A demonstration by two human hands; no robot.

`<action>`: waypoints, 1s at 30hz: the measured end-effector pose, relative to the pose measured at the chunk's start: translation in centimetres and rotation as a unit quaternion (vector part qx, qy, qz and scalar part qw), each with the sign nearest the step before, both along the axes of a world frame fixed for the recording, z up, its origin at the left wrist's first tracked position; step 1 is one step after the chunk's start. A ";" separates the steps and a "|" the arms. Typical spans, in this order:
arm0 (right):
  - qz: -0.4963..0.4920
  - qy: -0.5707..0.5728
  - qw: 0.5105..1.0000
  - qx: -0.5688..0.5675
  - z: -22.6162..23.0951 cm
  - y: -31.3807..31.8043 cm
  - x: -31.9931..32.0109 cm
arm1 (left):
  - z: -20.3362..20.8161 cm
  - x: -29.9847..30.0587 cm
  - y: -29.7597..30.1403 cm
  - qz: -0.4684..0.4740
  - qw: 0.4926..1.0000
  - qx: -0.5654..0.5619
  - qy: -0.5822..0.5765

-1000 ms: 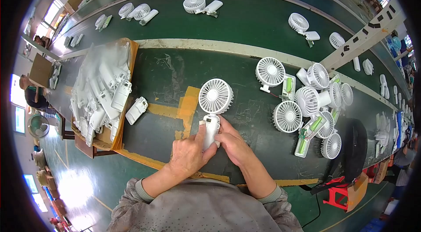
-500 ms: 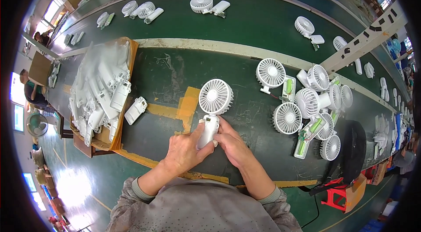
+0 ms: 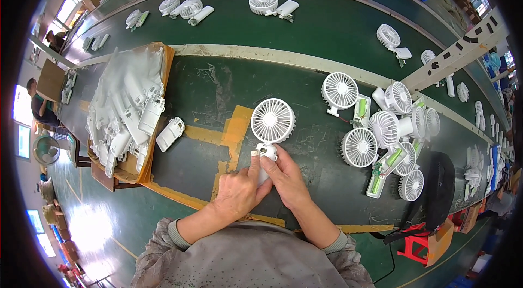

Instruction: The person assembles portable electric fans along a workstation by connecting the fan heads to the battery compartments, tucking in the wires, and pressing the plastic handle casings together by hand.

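A white handheld fan [image 3: 273,120] is in front of me, its round grille pointing away and its handle between my hands. Wrapped round the handle from the left is my left hand [image 3: 238,192], its forefinger along the handle's upper part. My right hand [image 3: 285,179] grips the other side, with the thumb pressed on the handle's face near the neck. Most of the handle is hidden under my fingers. To the left, a loose white handle shell [image 3: 170,134] lies on the dark bench beside a box.
A cardboard box [image 3: 158,119] at left holds many white handle shells [image 3: 131,116]. Several fans with exposed green cells [image 3: 376,183] crowd the right, near a black bag [image 3: 439,190]. Beyond a pale rail [image 3: 261,51], a green conveyor [image 3: 229,10] carries more fans. A slanted metal post [image 3: 457,48] stands at right.
My right hand has moved up the handle, its thumb now on the face near the neck. My left forefinger lies straighter along it. Fans on the conveyor have shifted right.
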State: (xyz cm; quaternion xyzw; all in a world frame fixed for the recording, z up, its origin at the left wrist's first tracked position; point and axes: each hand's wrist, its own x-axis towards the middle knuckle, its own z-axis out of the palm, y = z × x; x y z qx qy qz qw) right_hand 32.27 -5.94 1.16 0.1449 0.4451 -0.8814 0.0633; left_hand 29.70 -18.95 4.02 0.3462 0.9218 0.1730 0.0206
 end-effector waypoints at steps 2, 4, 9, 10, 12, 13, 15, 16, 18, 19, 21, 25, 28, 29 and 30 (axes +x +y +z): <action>-0.017 -0.010 0.998 0.066 -0.9 -0.1 -0.1 | 0.3 0.2 0.2 0.006 1.000 0.003 0.000; -0.015 -0.018 0.999 0.039 -1.3 0.3 0.0 | 0.3 0.2 0.2 0.011 1.000 0.008 0.000; -0.017 0.024 0.997 -0.074 -0.7 0.8 -0.4 | -1.4 -1.9 -1.1 0.109 0.885 0.220 -0.396; -0.016 0.026 0.997 -0.072 -0.6 0.8 -0.5 | -1.5 -2.3 -1.2 0.104 0.806 0.251 -0.526; -0.028 0.063 0.996 -0.053 -0.5 0.8 -0.5 | -2.0 -2.1 -1.1 0.077 0.837 0.272 -0.468; -0.028 0.064 0.996 -0.052 -0.3 0.7 -0.4 | -2.1 -1.9 -1.0 0.050 0.864 0.289 -0.410; -0.033 0.071 0.995 -0.054 0.1 0.7 -0.3 | -1.6 -1.6 -0.8 0.046 0.877 0.286 -0.383; -0.034 0.070 0.996 -0.050 0.3 0.5 -0.2 | -1.5 -1.6 -1.0 0.041 0.888 0.286 -0.357; -0.040 0.079 0.994 -0.070 0.6 0.3 -0.2 | -1.5 -1.6 -1.1 0.037 0.896 0.282 -0.341; -0.041 0.079 0.994 -0.070 0.5 0.4 -0.2 | -1.4 -1.7 -1.0 0.036 0.906 0.273 -0.320; -0.039 0.078 0.993 -0.080 0.3 0.7 -0.2 | -1.7 -1.5 -0.8 0.039 0.908 0.267 -0.320; -0.048 0.075 0.993 -0.083 0.2 1.1 -0.7 | -0.1 -2.3 0.1 0.109 0.843 0.225 -0.476; -0.053 0.058 0.997 -0.027 -0.1 1.0 -1.3 | -1.9 -3.2 0.1 0.069 0.821 0.326 -0.463; -0.056 0.065 0.996 -0.023 -0.4 1.0 -1.3 | -1.6 -3.6 -0.1 0.068 0.833 0.303 -0.458; -0.074 0.057 0.996 0.007 -1.0 1.0 -1.3 | -1.1 -3.9 0.1 0.061 0.836 0.304 -0.453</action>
